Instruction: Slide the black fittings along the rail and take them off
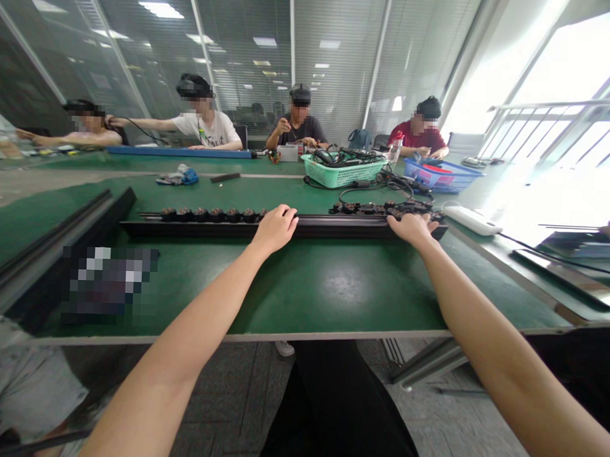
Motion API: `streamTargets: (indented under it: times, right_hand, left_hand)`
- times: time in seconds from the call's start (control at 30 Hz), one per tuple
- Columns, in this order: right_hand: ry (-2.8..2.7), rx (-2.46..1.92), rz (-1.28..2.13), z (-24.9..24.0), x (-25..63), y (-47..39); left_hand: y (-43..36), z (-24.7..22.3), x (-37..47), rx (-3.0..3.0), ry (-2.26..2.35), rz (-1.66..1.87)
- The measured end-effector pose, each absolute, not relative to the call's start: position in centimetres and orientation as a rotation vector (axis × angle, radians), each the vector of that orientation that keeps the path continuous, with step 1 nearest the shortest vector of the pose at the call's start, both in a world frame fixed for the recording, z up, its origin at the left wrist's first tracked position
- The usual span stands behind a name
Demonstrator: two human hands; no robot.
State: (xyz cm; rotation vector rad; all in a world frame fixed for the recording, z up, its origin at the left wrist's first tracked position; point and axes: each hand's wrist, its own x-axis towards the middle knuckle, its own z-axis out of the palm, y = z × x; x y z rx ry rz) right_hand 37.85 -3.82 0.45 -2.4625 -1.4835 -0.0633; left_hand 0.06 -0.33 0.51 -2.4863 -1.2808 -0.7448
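Note:
A long black rail (209, 230) lies across the table in front of me. A row of small black round parts (200, 215) stands along its far side, on the left half. Closed over the rail's middle, at the right end of that row, is my left hand (276, 229); its curled fingers hide whatever is beneath them. Toward the rail's right end, my right hand (414, 227) grips over the top, thumb pointing left and fingers on the far side. Behind that hand, more black parts (366, 208) lie heaped together.
A green basket (344, 175) of black cables and a blue basket (441, 178) stand farther back. Another dark rail (74, 247) lies at left beside a blurred packet (110, 282). A white power strip (470, 219) is at right. Several people sit across the green table (343, 290).

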Motion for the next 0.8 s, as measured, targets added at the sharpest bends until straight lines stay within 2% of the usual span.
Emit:
streamTargets:
  times: [0.8]
  right_hand:
    - [-1.462, -2.473, -0.018, 0.29, 37.79, -3.68]
  left_hand:
    - [-0.35, 0.52, 0.10, -2.489, -1.269, -0.748]
